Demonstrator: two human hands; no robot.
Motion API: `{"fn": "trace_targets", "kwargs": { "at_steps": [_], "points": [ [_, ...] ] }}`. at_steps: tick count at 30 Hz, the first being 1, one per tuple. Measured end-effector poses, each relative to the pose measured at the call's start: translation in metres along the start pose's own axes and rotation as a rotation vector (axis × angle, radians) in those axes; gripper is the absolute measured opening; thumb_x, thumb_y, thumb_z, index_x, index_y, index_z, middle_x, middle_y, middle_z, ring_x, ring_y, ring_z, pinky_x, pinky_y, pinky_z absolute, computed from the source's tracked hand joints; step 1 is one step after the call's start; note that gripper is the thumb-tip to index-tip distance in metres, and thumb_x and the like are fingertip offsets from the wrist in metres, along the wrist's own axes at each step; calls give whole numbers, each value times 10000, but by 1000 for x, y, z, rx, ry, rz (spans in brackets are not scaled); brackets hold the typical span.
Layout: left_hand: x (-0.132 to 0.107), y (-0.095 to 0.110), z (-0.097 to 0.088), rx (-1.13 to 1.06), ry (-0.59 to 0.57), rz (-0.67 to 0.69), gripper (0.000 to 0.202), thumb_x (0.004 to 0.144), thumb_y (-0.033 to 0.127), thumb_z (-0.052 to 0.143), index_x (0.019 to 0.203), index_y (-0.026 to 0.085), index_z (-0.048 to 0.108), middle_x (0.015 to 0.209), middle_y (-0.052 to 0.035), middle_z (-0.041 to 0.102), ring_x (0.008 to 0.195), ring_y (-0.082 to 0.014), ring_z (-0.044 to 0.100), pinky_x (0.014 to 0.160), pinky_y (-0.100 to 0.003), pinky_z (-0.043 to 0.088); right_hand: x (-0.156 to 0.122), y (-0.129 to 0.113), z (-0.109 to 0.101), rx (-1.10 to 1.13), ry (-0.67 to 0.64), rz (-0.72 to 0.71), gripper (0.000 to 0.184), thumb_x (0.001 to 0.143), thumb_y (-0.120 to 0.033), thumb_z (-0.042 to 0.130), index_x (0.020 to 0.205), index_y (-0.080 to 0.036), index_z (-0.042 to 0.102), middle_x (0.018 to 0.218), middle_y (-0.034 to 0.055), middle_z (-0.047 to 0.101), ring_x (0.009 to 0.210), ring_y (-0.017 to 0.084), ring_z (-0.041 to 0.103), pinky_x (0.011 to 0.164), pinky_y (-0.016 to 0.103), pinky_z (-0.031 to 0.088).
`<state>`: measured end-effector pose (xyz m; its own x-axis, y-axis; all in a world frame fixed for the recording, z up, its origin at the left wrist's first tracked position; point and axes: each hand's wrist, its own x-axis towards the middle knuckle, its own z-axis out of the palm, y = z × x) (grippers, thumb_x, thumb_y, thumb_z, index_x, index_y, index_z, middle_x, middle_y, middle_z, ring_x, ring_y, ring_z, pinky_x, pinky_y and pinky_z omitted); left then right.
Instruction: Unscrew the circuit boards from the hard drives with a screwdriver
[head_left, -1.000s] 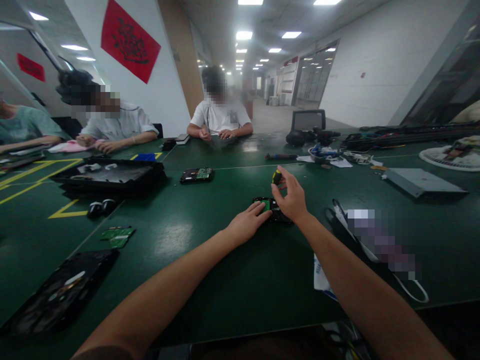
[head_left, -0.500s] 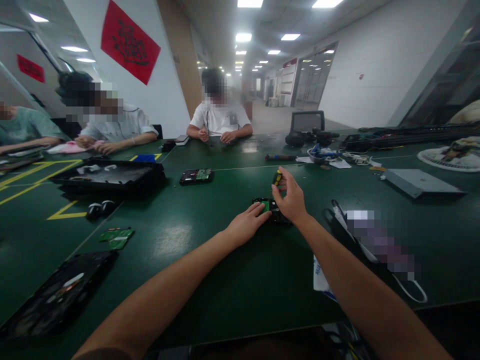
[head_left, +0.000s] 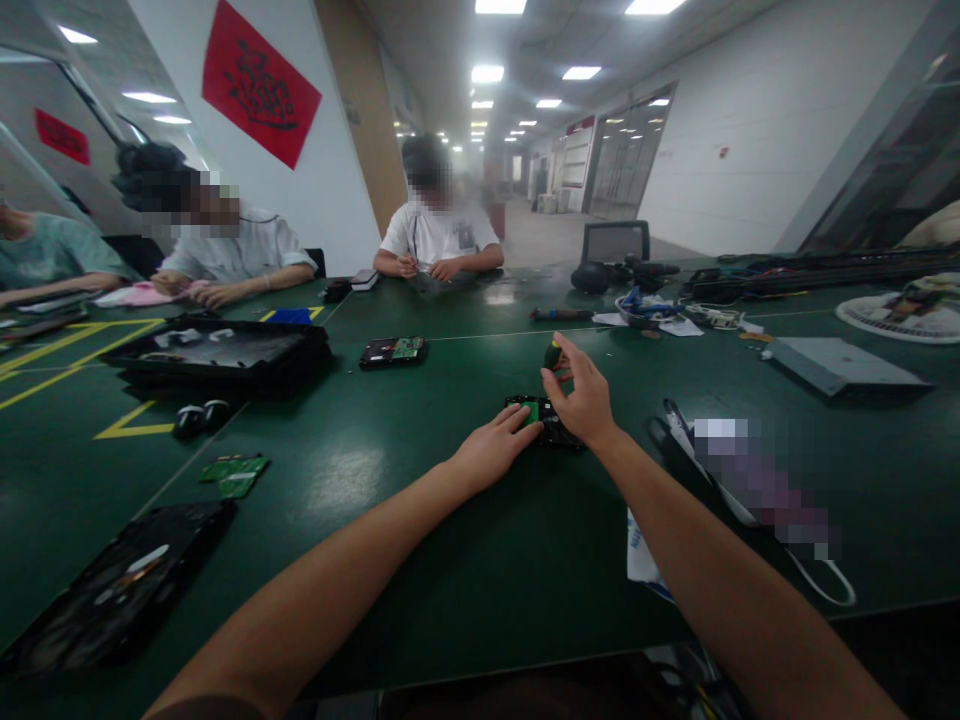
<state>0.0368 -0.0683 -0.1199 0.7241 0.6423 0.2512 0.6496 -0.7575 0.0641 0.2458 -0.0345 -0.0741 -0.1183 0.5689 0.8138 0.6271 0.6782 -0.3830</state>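
Note:
A small black hard drive point(head_left: 551, 432) with a green circuit board lies on the green table point(head_left: 450, 560) ahead of me. My left hand point(head_left: 495, 447) rests on its left edge, fingers lying flat against it. My right hand point(head_left: 583, 396) is above the drive, its fingers pinched on a screwdriver point(head_left: 553, 354) with a yellow and black handle that stands upright over the drive. The screwdriver's tip is hidden behind my hand.
Another drive point(head_left: 394, 351) lies farther back. A black tray point(head_left: 217, 353) is at the left, green boards point(head_left: 236, 472) and a dark case point(head_left: 112, 590) near left. A grey box point(head_left: 844, 364) and tools point(head_left: 645, 305) are at the right. Three people sit across the table.
My right hand's fingers have shifted slightly around the screwdriver handle. My left hand and the drive have stayed where they were.

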Motion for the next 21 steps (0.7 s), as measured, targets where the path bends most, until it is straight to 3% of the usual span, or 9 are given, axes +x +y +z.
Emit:
{"fn": "trace_targets", "kwargs": {
  "at_steps": [3, 8, 13, 18, 21],
  "points": [
    [0, 1, -1, 1, -4, -5, 494, 1039, 203, 453, 1530, 250, 423, 1621, -144, 390, 1548, -294, 273, 1153, -486, 441, 0, -1, 0, -8, 8, -8, 583, 986, -308, 534, 1551, -300, 390, 1396, 119, 600, 962, 262, 698, 909, 513, 614],
    [0, 0, 0, 6, -3, 5, 488, 1041, 202, 445, 1528, 237, 428, 1615, -156, 394, 1547, -298, 273, 1155, -489, 437, 0, 0, -1, -7, 18, 4, 571, 980, -347, 573, 1529, -298, 422, 1309, 118, 636, 970, 270, 692, 817, 475, 640],
    [0, -1, 3, 6, 2, 2, 497, 1035, 202, 456, 1528, 251, 427, 1618, -141, 396, 1546, -284, 283, 1155, -480, 439, 0, 1, 1, -2, 21, 4, 551, 1002, -332, 523, 1539, -285, 408, 1381, 120, 618, 1062, 282, 688, 934, 509, 610],
    [0, 0, 2, 11, 6, 0, 476, 1045, 206, 439, 1518, 249, 442, 1606, -144, 412, 1541, -287, 296, 1145, -472, 450, -1, 1, 1, 12, 22, 15, 560, 984, -356, 565, 1525, -302, 430, 1303, 114, 641, 980, 267, 695, 855, 481, 637],
    [0, 1, 1, 15, 3, -9, 469, 1048, 218, 439, 1516, 252, 445, 1598, -147, 415, 1531, -302, 312, 1137, -478, 457, -1, 2, 2, 31, 20, 15, 569, 985, -339, 561, 1534, -302, 415, 1352, 115, 626, 1013, 268, 698, 887, 483, 629]
  ]
}}
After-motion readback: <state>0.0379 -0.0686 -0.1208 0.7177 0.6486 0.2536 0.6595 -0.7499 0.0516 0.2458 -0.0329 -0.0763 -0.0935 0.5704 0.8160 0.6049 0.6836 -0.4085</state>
